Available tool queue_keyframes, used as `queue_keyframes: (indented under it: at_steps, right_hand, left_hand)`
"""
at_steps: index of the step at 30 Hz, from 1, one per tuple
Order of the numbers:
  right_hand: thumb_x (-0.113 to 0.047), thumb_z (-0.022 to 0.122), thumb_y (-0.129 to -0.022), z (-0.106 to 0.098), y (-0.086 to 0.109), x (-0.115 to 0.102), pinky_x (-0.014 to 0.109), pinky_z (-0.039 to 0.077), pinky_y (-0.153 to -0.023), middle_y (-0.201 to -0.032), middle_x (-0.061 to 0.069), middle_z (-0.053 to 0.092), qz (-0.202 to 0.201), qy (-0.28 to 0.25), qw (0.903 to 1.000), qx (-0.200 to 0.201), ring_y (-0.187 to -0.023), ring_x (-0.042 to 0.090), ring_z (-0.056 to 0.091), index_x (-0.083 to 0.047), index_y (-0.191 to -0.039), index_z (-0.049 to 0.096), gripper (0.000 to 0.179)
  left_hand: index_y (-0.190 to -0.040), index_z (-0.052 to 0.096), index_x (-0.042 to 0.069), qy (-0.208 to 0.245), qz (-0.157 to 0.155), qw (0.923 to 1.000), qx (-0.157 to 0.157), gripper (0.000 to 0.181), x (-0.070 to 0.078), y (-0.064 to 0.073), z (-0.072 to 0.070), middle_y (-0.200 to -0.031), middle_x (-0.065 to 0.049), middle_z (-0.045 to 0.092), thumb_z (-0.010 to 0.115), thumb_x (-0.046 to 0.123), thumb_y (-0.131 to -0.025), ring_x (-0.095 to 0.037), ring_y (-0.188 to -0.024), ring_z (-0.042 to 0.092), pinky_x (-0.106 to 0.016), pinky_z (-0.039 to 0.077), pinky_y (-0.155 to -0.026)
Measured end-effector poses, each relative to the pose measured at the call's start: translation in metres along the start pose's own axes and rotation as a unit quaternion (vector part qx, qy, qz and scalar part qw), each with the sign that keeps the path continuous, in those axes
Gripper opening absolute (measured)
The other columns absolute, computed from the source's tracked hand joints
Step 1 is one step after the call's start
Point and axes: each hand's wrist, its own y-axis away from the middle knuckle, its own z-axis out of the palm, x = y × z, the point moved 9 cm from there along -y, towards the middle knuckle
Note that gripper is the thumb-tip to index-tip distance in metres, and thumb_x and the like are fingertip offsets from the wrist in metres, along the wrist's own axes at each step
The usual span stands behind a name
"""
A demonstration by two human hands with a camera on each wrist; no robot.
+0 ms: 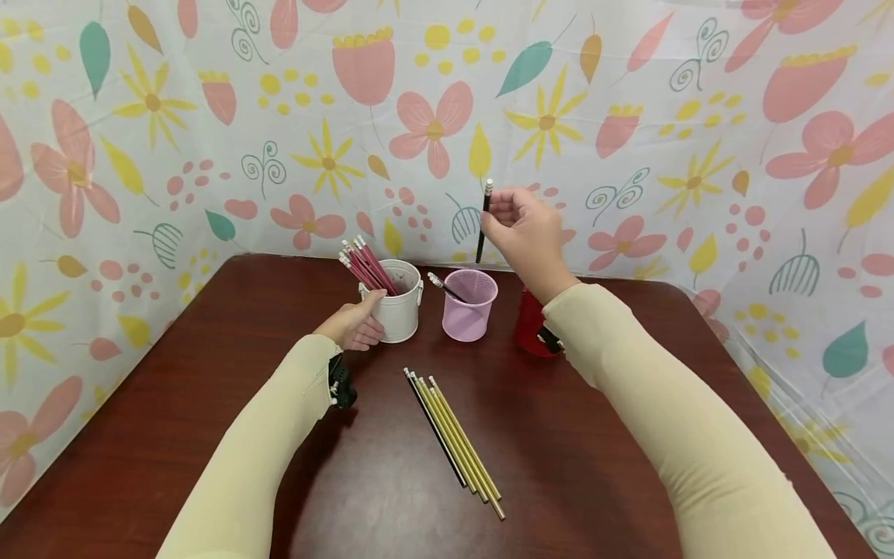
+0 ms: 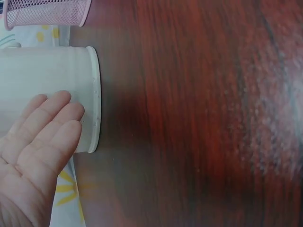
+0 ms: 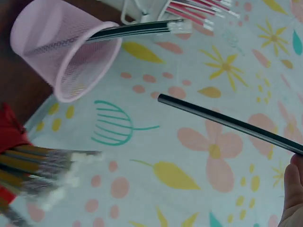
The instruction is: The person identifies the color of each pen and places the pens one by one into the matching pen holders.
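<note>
My right hand (image 1: 527,233) pinches a black pencil (image 1: 483,225), white eraser up, above and behind the pink mesh cup (image 1: 466,322). In the right wrist view the plain end of the black pencil (image 3: 213,117) points toward that cup. A dark pencil with a white eraser (image 1: 448,289) leans inside the pink cup. With fairly straight fingers, my left hand (image 1: 356,322) rests against the side of the white bucket (image 1: 400,322), its thumb near the rim. Several dark pink pencils (image 1: 366,265) lean out of that bucket toward the left.
Several gold pencils (image 1: 457,439) and a black pencil (image 1: 436,431) lie side by side on the brown table (image 1: 573,481). A red cup (image 1: 532,322) stands partly behind my right forearm, holding several pencils (image 3: 42,165). Behind the table hangs a flowered cloth (image 1: 433,62).
</note>
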Motion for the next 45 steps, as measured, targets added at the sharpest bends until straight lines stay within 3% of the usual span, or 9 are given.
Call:
queue_keyframes:
  at_steps: [4,9,17,26,32,41,45]
  right_hand:
    - [0.004,0.063,-0.082,0.016,0.002,-0.002,0.025,0.054,-0.075,-0.089,0.022,0.069,-0.014,0.017,0.9994,-0.026,-0.081,0.031,0.068,0.011,-0.094,0.064,0.014]
    - [0.002,0.063,-0.083,0.032,0.01,0.014,0.033,0.055,-0.076,-0.091,0.02,0.071,0.024,0.062,0.995,-0.075,-0.085,0.028,0.069,0.007,-0.094,0.066,0.013]
    - [0.001,0.064,-0.084,0.044,0.018,0.033,0.037,0.054,-0.079,-0.093,0.019,0.071,0.012,0.101,0.9879,-0.117,-0.087,0.029,0.069,0.007,-0.095,0.066,0.013]
    - [0.0,0.063,-0.083,0.058,0.035,0.06,0.038,0.053,-0.078,-0.091,0.017,0.071,0.032,0.156,0.9723,-0.171,-0.086,0.027,0.068,0.004,-0.094,0.067,0.012]
    - [-0.003,0.064,-0.084,0.077,0.052,0.077,0.038,0.053,-0.074,-0.089,0.013,0.072,0.03,0.169,0.9593,-0.224,-0.083,0.024,0.068,0.001,-0.093,0.068,0.011]
    - [-0.01,0.064,-0.087,0.084,0.062,0.099,0.038,0.052,-0.074,-0.09,0.008,0.072,0.061,0.223,0.9412,-0.246,-0.082,0.025,0.065,-0.004,-0.093,0.068,0.01]
    - [-0.012,0.065,-0.087,0.086,0.067,0.105,0.037,0.052,-0.073,-0.087,0.006,0.071,0.06,0.224,0.9417,-0.243,-0.077,0.024,0.064,-0.005,-0.09,0.071,0.01]
  left_hand:
    - [-0.123,0.051,-0.016,0.01,-0.001,0.9999,0.01,0.085,-0.002,0.0,-0.002,-0.126,-0.031,0.054,0.034,0.061,-0.093,-0.04,-0.118,0.053,-0.046,0.042,-0.1]
    - [-0.124,0.052,-0.015,0.016,-0.011,0.9998,0.004,0.084,-0.004,0.001,0.001,-0.126,-0.03,0.055,0.034,0.061,-0.093,-0.039,-0.119,0.053,-0.046,0.042,-0.1]
    - [-0.125,0.048,-0.017,0.023,0.002,0.9996,-0.016,0.076,0.006,0.008,0.007,-0.122,-0.032,0.056,0.029,0.051,-0.098,-0.042,-0.118,0.052,-0.047,0.041,-0.101]
    - [-0.125,0.05,-0.016,0.0,-0.008,0.9998,-0.017,0.079,0.003,0.009,0.006,-0.123,-0.03,0.057,0.029,0.055,-0.096,-0.04,-0.117,0.054,-0.046,0.042,-0.1]
    - [-0.129,0.045,-0.016,0.048,-0.018,0.9982,-0.031,0.087,-0.01,0.003,0.005,-0.129,-0.031,0.051,0.028,0.062,-0.094,-0.038,-0.119,0.051,-0.044,0.041,-0.101]
    - [-0.12,0.055,-0.015,0.023,-0.017,0.9993,0.026,0.084,-0.009,0.003,-0.008,-0.122,-0.029,0.058,0.04,0.062,-0.091,-0.038,-0.115,0.056,-0.044,0.045,-0.097]
    - [-0.12,0.053,-0.017,0.027,-0.012,0.999,0.033,0.083,-0.009,0.004,-0.007,-0.122,-0.031,0.057,0.041,0.061,-0.092,-0.039,-0.115,0.056,-0.045,0.044,-0.098]
